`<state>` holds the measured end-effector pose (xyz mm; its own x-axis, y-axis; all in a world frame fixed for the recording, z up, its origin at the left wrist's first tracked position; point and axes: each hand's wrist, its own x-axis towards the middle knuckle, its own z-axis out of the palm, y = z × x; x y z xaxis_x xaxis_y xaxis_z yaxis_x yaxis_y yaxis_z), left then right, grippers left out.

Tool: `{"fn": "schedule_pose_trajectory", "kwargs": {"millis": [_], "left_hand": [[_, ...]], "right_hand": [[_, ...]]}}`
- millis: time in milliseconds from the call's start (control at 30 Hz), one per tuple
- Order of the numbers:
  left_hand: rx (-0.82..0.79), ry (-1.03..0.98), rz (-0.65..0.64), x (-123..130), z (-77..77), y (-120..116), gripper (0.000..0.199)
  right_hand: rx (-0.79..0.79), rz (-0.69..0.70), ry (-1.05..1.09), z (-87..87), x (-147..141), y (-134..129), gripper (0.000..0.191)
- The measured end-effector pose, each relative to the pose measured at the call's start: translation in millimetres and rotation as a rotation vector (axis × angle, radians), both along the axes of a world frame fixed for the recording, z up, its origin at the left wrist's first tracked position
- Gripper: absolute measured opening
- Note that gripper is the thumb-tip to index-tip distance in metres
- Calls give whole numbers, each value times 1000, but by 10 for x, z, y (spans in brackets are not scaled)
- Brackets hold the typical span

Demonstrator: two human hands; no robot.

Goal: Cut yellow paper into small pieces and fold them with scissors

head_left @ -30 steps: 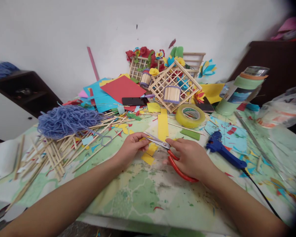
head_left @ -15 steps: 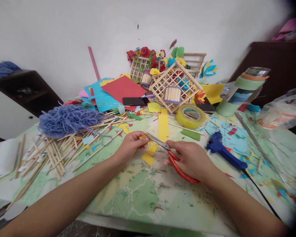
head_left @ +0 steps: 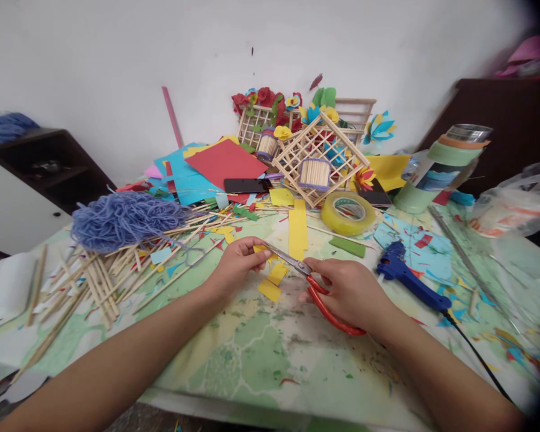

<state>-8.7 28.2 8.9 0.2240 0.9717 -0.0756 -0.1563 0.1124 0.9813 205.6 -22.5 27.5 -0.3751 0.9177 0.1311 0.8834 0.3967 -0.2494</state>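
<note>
My right hand [head_left: 348, 291] grips a pair of scissors [head_left: 299, 267] by its red handles, the blades pointing left toward my other hand. Thumb and fingers of my left hand [head_left: 240, 261] are pinched on a small piece of yellow paper [head_left: 260, 248], mostly covered by the fingers and the blades. The scissor tips meet that paper right at the fingertips. Just below on the table lie small yellow paper squares [head_left: 270, 290]. Behind the blades a longer yellow paper strip [head_left: 297, 228] lies flat.
Bundled blue yarn [head_left: 126, 219] sits on loose wooden sticks [head_left: 103, 282] at the left. A tape roll [head_left: 347, 213], a blue glue gun [head_left: 409, 279] with its cord and a green bottle [head_left: 441, 168] stand to the right. Stick lattices [head_left: 321, 159] with paper flowers lean at the back.
Hardly anything differs. Both hands keep their places, with the scissors still at the yellow paper; the whole view has shifted very slightly.
</note>
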Motion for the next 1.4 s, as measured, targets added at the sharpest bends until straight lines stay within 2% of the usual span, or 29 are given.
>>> {"fn": "schedule_pose_trajectory", "kwargs": {"millis": [400, 600, 1033, 1400], "left_hand": [[0, -23, 17, -3, 18, 11, 23], [-14, -11, 20, -10, 34, 21, 22], [11, -7, -17, -51, 10, 53, 17], [19, 55, -47, -85, -17, 101, 21]], "right_hand": [[-7, 4, 22, 8, -7, -3, 49], [3, 9, 4, -9, 2, 12, 44], [3, -14, -22, -13, 15, 25, 47], [36, 13, -49, -11, 32, 34, 48]]}}
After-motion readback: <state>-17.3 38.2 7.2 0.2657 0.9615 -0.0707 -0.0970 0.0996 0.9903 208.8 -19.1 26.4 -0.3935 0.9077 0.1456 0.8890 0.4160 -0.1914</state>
